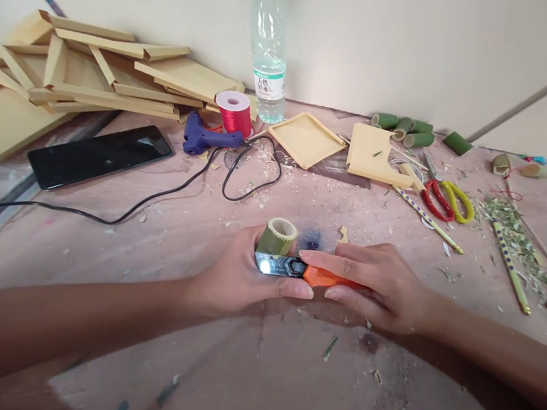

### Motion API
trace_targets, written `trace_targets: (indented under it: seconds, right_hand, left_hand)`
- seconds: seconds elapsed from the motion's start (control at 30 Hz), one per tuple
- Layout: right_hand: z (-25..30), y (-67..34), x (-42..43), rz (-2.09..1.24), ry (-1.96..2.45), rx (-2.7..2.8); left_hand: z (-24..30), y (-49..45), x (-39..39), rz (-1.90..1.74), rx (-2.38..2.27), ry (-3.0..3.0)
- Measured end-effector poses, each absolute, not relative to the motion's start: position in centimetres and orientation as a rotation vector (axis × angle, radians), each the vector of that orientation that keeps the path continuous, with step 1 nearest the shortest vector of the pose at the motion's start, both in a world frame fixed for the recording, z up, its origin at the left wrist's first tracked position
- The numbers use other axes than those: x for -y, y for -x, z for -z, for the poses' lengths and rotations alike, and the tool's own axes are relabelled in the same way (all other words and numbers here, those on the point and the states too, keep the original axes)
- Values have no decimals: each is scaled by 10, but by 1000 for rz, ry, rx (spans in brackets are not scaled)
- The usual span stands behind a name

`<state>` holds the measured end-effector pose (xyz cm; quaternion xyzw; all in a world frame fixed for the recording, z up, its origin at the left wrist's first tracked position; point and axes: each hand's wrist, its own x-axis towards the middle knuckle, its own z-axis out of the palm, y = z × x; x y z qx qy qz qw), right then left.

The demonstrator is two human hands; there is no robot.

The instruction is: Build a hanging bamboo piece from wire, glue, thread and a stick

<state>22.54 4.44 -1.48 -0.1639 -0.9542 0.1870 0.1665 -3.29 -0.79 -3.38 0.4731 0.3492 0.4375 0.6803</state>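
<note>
My left hand (236, 271) is closed around a short piece of green bamboo tube (277, 238), its pale hollow end facing up and toward me. In my right hand (391, 285) is a utility knife (327, 277) with an orange handle. Its wide metal blade lies across the near side of the bamboo, pointing left. My left thumb stretches along just below the blade, close to my right thumb. The lower part of the bamboo is hidden by the blade and my fingers.
Behind my hands are a purple glue gun (212, 137) with a trailing black cord, a red thread spool (234, 112), a phone (100, 157) and a water bottle (269, 51). Scissors (447, 200), pencils, bamboo pieces (418, 139) and shavings lie right. Folded cardboard trays (117, 76) pile up left.
</note>
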Motion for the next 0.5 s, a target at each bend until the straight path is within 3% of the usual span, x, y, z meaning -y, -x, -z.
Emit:
trace_targets:
  seconds: [0.5]
  right_hand:
    - [12, -223, -35, -111, 564, 2683]
  left_hand:
    - [26, 39, 1, -785, -806, -1098]
